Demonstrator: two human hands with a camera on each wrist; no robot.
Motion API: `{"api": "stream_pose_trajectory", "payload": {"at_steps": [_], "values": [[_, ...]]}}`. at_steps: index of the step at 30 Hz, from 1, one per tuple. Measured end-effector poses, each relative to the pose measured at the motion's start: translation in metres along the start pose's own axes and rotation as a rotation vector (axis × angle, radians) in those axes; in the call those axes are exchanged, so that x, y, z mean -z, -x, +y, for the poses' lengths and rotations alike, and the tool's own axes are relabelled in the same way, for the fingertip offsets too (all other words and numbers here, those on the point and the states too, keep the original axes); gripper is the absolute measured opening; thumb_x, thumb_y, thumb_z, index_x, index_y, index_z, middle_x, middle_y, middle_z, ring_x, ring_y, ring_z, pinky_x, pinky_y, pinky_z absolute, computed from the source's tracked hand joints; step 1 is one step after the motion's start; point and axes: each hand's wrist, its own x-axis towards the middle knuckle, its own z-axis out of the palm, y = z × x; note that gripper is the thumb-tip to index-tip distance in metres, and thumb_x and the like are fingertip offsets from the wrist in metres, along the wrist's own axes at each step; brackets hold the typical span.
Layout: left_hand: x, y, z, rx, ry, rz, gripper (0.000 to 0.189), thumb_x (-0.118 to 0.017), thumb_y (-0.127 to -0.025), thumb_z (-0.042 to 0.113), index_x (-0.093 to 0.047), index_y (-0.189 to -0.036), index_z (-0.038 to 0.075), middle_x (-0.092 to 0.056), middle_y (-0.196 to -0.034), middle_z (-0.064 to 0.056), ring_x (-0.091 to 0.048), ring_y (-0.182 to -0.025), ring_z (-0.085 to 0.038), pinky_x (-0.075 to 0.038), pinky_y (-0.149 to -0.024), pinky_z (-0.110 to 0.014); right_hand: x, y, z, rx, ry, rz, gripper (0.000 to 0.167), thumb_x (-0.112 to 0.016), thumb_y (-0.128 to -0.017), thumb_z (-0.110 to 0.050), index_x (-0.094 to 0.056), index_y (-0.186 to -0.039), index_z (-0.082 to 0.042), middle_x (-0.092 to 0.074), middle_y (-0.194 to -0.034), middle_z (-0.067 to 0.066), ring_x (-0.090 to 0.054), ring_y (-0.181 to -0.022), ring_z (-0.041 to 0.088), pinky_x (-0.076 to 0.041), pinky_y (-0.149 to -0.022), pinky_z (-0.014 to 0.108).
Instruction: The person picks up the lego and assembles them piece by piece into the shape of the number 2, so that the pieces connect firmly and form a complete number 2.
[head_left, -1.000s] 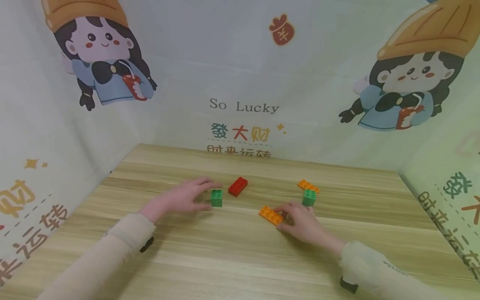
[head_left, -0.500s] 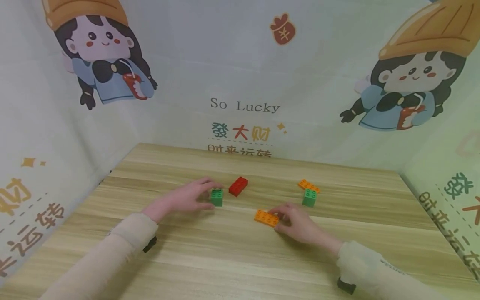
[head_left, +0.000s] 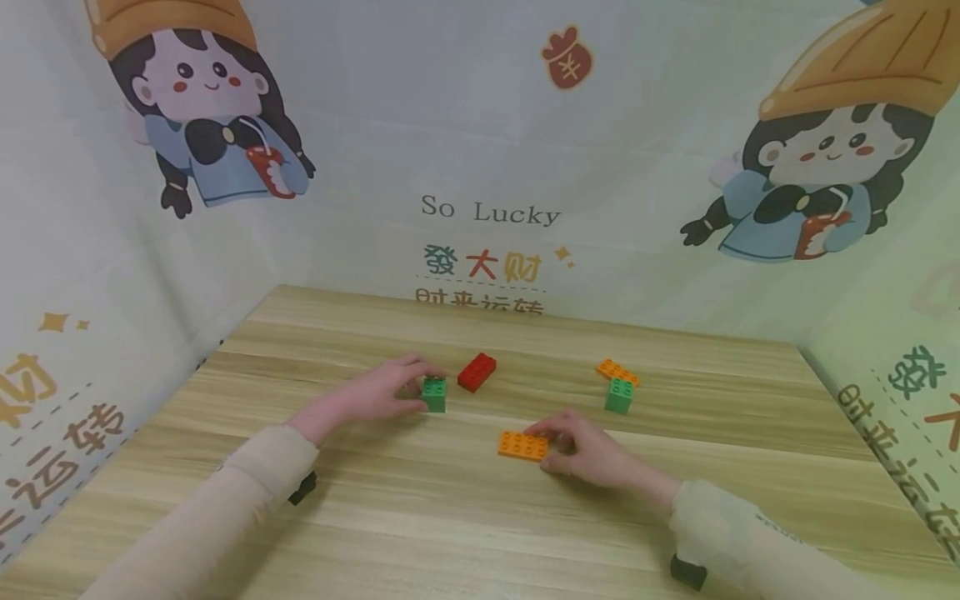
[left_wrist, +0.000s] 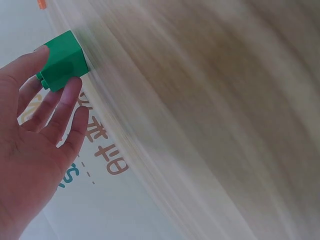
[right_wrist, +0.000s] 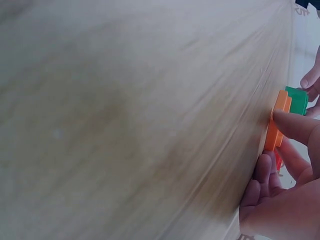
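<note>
My left hand (head_left: 371, 393) is at a green building brick (head_left: 436, 400) left of centre, thumb and fingers on opposite sides of it. In the left wrist view the thumb lies against that green brick (left_wrist: 64, 59), with fingertips at its other side. Nearer to me, my right hand (head_left: 588, 450) pinches the right end of a flat orange building brick (head_left: 521, 446) low over the table. The right wrist view shows the thumb on one side of this orange brick (right_wrist: 276, 125) and fingers on the other, partly hidden.
A red brick (head_left: 477, 372) lies just beyond the left green one. Toward the back right, a second green brick (head_left: 619, 396) stands in front of another flat orange brick (head_left: 617, 371). A printed cloth (head_left: 360, 225) hangs behind the wooden table (head_left: 450, 517).
The right hand has carried the orange brick left and a little nearer, turning it more level. The left thumb has closed in against the green brick, which stays in place.
</note>
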Motion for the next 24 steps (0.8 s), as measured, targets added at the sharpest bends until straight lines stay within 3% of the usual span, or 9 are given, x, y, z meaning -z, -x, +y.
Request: {"api": "stream_pose_trajectory", "payload": {"at_steps": [16, 24], "values": [[-0.005, -0.004, -0.001, 0.112, 0.173, 0.034, 0.042, -0.068, -0.091, 0.009, -0.057, -0.131, 0.005, -0.063, -0.125, -0.014, -0.067, -0.104, -0.026, -0.059, -0.085, -0.032, 0.005, -0.003, 0.009, -0.038, -0.141, -0.079, 0.043, -0.075, -0.085, -0.020, -0.065, -0.127, -0.014, -0.062, -0.124, 0.011, -0.048, -0.089, 0.016, -0.041, -0.076, 0.023], [-0.005, -0.004, 0.002, 0.105, 0.242, 0.042, 0.040, -0.068, -0.090, 0.007, -0.058, -0.128, 0.000, -0.066, -0.123, -0.018, -0.069, -0.104, -0.031, -0.059, -0.087, -0.036, 0.011, -0.006, 0.016, -0.020, -0.182, -0.101, 0.042, -0.075, -0.085, -0.017, -0.065, -0.125, -0.007, -0.061, -0.108, 0.012, -0.045, -0.076, 0.011, -0.040, -0.066, 0.019]]}}
